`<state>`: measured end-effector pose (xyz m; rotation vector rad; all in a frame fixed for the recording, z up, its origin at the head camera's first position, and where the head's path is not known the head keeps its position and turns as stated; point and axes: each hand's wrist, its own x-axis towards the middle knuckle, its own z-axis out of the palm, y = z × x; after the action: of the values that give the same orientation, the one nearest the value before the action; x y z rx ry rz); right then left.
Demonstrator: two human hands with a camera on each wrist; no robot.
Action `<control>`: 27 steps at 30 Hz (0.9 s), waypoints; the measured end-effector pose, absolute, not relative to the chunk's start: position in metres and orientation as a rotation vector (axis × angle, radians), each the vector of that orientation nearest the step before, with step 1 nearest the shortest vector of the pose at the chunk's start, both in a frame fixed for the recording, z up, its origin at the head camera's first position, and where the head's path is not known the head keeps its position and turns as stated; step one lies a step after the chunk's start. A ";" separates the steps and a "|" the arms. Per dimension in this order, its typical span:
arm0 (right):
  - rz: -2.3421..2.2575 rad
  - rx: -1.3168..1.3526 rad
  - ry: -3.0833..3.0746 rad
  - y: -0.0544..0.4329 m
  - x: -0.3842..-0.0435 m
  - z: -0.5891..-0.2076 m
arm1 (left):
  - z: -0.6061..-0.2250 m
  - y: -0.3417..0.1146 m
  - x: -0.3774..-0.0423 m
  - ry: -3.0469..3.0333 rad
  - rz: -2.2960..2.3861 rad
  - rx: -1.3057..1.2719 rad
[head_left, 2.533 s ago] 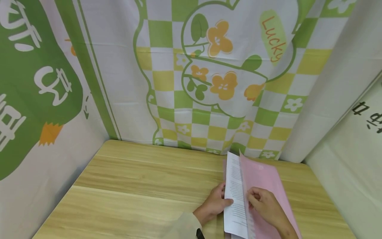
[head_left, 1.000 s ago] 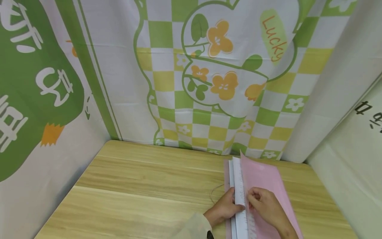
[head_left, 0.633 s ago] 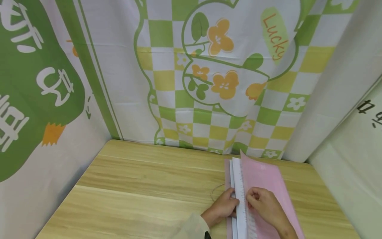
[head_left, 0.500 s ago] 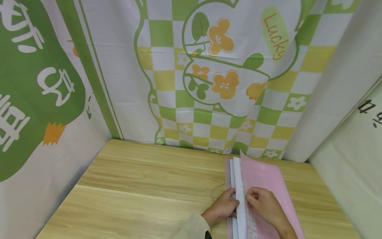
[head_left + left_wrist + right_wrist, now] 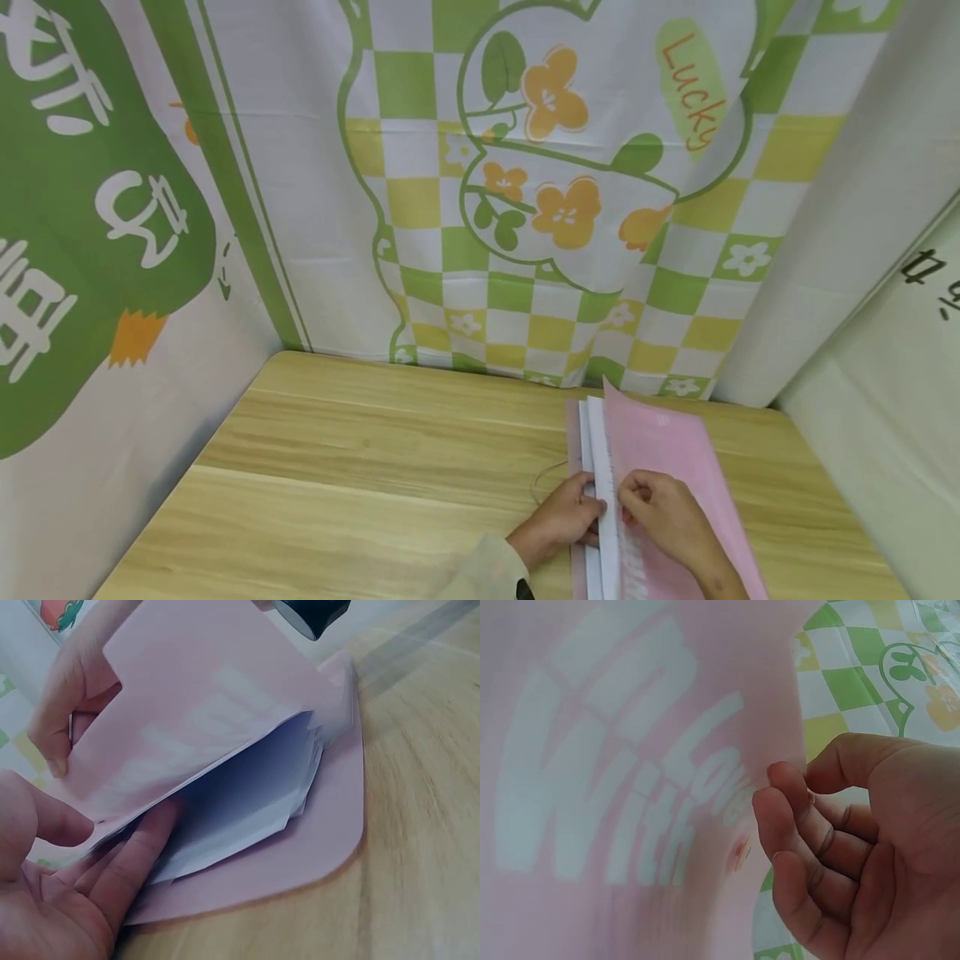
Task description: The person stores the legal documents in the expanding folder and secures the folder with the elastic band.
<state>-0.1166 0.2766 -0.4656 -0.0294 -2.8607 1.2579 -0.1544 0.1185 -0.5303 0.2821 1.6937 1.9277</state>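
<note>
A pink file folder with white lettering lies at the right of the table, its cover raised. My right hand pinches the free edge of that cover; in the right wrist view the thumb and forefinger meet at it. White sheets of paper stand between cover and back. My left hand is at their left edge. In the left wrist view its fingers reach between the sheets, and its thumb lies over the edge of the upper ones. The left fingertips are partly hidden in the papers.
The wooden table runs left of the folder. A thin cord loop sticks out beside it. A patterned curtain hangs along the back edge, with cloth walls at both sides. A dark object shows above the folder in the left wrist view.
The printed sheets, earlier spread left past the folder's edge, have shifted right towards the cover. My left hand moved right with them. The right hand stays at the cover's edge.
</note>
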 end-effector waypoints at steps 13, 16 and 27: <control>0.944 -0.131 -2.941 0.262 -0.120 -0.465 | -0.527 0.091 -0.159 1.697 1.910 0.483; 0.902 -0.144 -2.944 0.259 -0.120 -0.466 | -0.526 0.083 -0.161 1.725 1.908 0.508; 0.867 -0.095 -2.935 0.258 -0.118 -0.471 | -0.523 0.063 -0.170 2.223 1.676 0.753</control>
<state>-0.1177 0.2581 -0.4712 -0.0945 -2.9354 0.8668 -0.1699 0.0627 -0.5232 0.7531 2.2228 1.6759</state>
